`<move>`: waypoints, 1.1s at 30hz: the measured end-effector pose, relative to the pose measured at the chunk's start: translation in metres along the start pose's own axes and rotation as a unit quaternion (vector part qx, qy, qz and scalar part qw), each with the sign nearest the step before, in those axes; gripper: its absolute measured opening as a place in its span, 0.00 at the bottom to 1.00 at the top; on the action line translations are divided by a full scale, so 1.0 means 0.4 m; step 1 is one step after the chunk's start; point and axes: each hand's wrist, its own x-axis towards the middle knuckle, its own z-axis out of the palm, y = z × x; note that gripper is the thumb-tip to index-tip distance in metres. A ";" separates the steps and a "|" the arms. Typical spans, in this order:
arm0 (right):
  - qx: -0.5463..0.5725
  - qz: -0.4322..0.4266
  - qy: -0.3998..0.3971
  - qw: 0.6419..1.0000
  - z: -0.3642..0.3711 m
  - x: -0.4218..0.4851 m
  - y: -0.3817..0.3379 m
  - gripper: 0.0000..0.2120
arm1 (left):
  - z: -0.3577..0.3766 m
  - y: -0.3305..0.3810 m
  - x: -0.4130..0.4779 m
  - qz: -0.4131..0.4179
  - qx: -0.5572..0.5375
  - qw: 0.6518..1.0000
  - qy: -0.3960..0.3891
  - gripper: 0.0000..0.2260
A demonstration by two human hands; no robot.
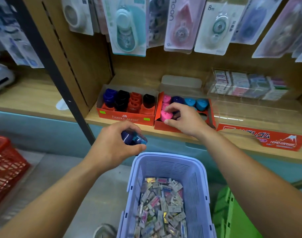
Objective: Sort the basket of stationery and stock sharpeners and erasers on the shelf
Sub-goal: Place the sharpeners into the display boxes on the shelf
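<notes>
A lilac plastic basket [195,170] stands below the shelf, full of several small wrapped erasers [162,203]. My left hand [112,145] hovers above the basket's far rim and grips dark blue and light blue sharpeners [133,139]. My right hand [184,119] reaches into an open red box [159,125] on the wooden shelf [91,116], its fingers pinching a pink sharpener [164,115]. More pink, navy and light blue sharpeners fill that box. To its left a red Faber-Castell box [126,117] holds blue, black and red sharpeners.
A clear case of boxed erasers [246,85] sits at the shelf's back right, above a red eraser label [280,140]. Correction tape packs [127,24] hang overhead. A red basket [5,167] stands at floor left, a green crate [232,213] at right. A dark upright post [60,74] divides the shelving.
</notes>
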 end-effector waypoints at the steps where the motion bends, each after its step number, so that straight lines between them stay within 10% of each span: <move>1: 0.002 -0.003 0.002 1.000 0.001 -0.003 0.000 0.13 | 0.000 0.000 -0.001 -0.002 -0.001 1.000 0.000 0.15; 21: -0.128 0.016 -0.031 0.991 0.006 0.004 -0.029 0.17 | 0.003 0.009 0.002 -0.013 -0.017 1.000 0.007 0.16; 25: -0.019 -0.012 0.046 0.999 0.007 -0.069 -0.077 0.12 | 0.007 0.011 0.004 -0.014 -0.033 0.999 0.013 0.17; 33: 0.313 0.051 -0.078 0.945 0.075 -0.175 -0.204 0.09 | 0.010 0.024 -0.002 0.019 -0.064 0.997 0.026 0.21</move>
